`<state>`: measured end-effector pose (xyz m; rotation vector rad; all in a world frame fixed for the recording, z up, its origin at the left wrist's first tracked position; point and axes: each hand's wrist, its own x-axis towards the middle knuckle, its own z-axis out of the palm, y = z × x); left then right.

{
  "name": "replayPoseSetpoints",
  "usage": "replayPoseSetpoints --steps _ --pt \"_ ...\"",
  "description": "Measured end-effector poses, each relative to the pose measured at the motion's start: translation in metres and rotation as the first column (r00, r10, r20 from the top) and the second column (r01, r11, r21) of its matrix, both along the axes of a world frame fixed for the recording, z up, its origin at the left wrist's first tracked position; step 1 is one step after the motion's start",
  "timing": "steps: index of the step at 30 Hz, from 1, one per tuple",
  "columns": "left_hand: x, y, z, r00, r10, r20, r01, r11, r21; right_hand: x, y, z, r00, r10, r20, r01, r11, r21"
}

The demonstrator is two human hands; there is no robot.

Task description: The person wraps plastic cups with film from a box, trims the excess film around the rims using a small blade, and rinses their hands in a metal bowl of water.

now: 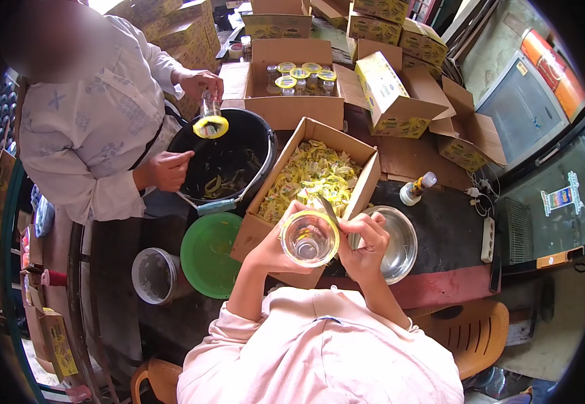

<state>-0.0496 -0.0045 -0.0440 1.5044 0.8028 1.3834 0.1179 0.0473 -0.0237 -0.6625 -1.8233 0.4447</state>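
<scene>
Where our two hands meet above the near side of the table, we hold a transparent round jar with a yellow rim point(310, 239), its mouth tipped up toward our face. Our left hand point(271, 250) is curled around its left side, likely so that the wall is steadied while the rim is left exposed. Our right hand point(365, 246) pinches a narrow dark blade point(329, 210) between thumb and fingers, its length lying along the right edge of the rim; that grip seems chosen for fine control.

Just beyond sits an open cardboard box point(372, 176) heaped with crumpled yellow-and-white scraps point(319, 165), near enough, we judge, for bits to drop in. To its left stand a black bucket point(265, 158) and a round green basin point(206, 259); a shiny metal basin point(411, 246) lies partly behind our right hand. Across the bucket, a co-worker's hand point(198, 82) grips a yellow-lidded glass jar point(210, 111) over the opening.

As for edges, the box wall is close beyond our knuckles and the metal basin's rim crowds our right side, so sideways travel looks tight. Toward our chest and upward, we have more room to turn the jar.
</scene>
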Motion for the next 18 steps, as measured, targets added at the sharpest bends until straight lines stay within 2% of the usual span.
replayPoseSetpoints --steps 2,5,8,11,14,17,18 --pt "0.003 0.000 0.004 0.997 -0.022 0.073 0.027 0.997 -0.069 0.001 0.001 0.002 1.000 0.019 0.000 -0.019 1.000 -0.007" --pt "0.007 0.002 0.003 0.996 0.067 0.067 -0.067 0.998 0.001 0.002 0.000 0.000 1.000 0.026 0.001 -0.026 0.999 -0.020" --pt "0.004 0.006 -0.009 0.986 0.150 -0.070 -0.143 0.986 0.088 0.004 -0.003 -0.006 1.000 0.003 0.009 -0.003 1.000 -0.019" --pt "0.000 0.009 -0.013 0.991 0.110 -0.081 -0.106 0.992 0.063 0.004 -0.003 -0.006 1.000 -0.010 0.009 0.010 1.000 -0.008" --pt "0.004 0.007 -0.009 0.999 0.025 0.039 -0.024 1.000 -0.020 0.003 0.000 -0.004 1.000 0.004 0.008 -0.004 1.000 -0.009" --pt "0.005 0.006 -0.007 0.991 0.015 0.130 -0.005 0.997 -0.074 0.004 0.002 -0.005 0.999 0.037 -0.006 -0.037 0.999 -0.023" --pt "0.003 0.007 -0.007 0.994 0.016 0.106 -0.012 0.999 -0.044 0.004 0.003 -0.006 0.999 0.050 -0.013 -0.051 0.998 -0.028"
